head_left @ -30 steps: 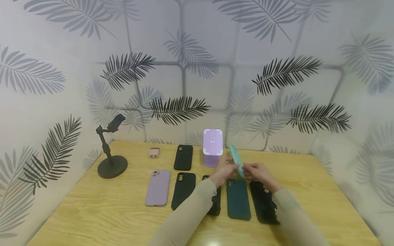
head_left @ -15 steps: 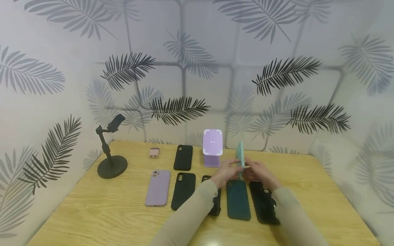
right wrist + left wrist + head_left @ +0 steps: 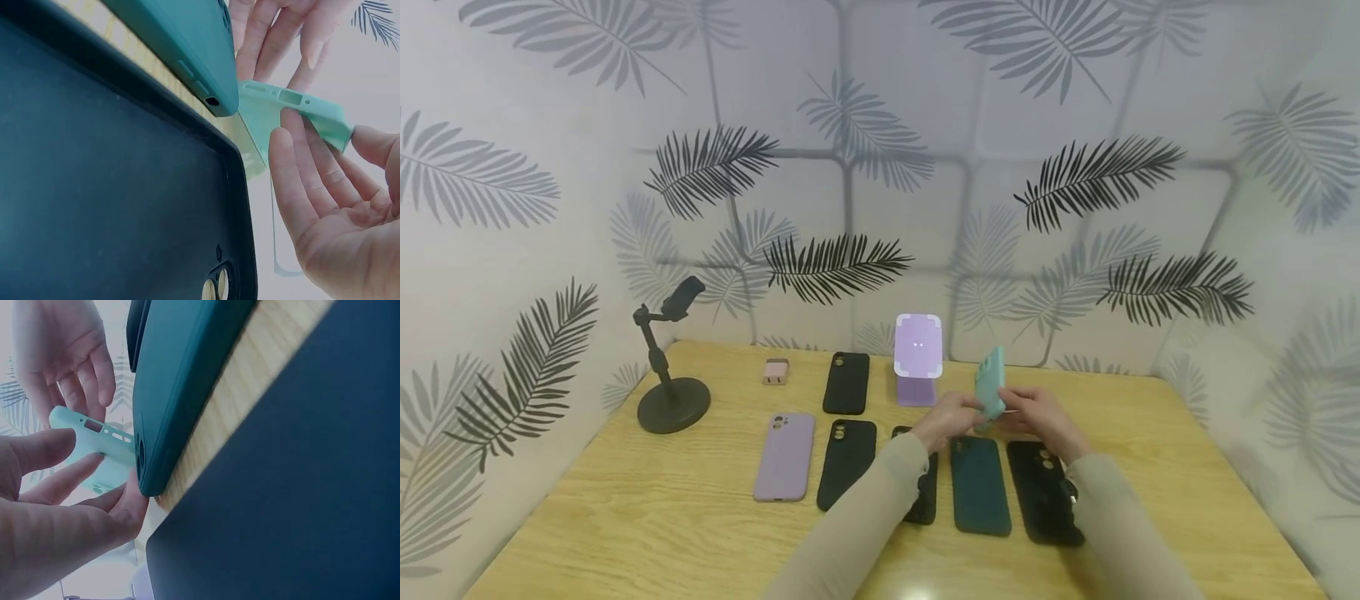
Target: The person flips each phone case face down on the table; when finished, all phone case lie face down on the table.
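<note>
Both your hands hold the mint phone case (image 3: 990,385) above the bench (image 3: 625,508), left hand (image 3: 951,418) and right hand (image 3: 1037,417) pinching its lower end; since a second ago you've swung it from tilted left to nearly upright, over the dark green case (image 3: 979,483)

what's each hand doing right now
Left hand: holding the mint phone case.
Right hand: holding the same case.
</note>
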The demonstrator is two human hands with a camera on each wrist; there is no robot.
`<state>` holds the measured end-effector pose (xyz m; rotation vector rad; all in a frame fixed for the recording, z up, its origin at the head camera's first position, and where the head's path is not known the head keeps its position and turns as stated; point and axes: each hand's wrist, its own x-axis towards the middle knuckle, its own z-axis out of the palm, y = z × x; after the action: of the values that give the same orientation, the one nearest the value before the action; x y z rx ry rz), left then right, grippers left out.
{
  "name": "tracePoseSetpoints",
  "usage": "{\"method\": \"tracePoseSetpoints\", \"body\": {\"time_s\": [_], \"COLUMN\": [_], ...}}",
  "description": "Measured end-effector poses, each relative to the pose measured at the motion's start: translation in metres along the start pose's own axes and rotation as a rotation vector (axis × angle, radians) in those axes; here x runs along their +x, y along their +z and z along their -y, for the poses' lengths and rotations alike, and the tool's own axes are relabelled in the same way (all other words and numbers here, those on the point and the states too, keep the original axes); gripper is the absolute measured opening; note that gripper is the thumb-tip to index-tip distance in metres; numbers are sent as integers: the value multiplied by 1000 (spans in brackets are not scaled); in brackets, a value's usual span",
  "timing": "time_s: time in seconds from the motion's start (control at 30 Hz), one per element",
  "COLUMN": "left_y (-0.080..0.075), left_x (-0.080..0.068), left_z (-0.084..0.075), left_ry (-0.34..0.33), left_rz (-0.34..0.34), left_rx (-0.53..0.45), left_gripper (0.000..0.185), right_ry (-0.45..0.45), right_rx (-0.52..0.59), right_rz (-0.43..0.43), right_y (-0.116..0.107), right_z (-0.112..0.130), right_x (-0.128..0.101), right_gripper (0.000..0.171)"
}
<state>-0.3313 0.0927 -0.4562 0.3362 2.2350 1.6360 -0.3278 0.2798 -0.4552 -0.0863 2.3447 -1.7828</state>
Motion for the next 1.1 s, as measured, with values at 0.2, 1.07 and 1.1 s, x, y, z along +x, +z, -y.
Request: {"method": "tracePoseSetpoints", "body": {"time_s": [0.2,1.07,1.1], "left_y": [-1,-8,-9], "left_x": [1,-2,-2], "left_z": [2,0,0], "left_ry": [-25,-86,-89], "left_rz": [-8,19,20], "left_rx": [23,74,67], "left_gripper": [36,15,23], "right_ry": [33,71,70], "right_rx": [-31,-213,-211], "right_rz": [-49,-48,-42], "right_y": [-1,-18,-19], "right_z": [1,-14,-14], "right_x": [-2,1,1], "right_gripper": [51,34,34]}}
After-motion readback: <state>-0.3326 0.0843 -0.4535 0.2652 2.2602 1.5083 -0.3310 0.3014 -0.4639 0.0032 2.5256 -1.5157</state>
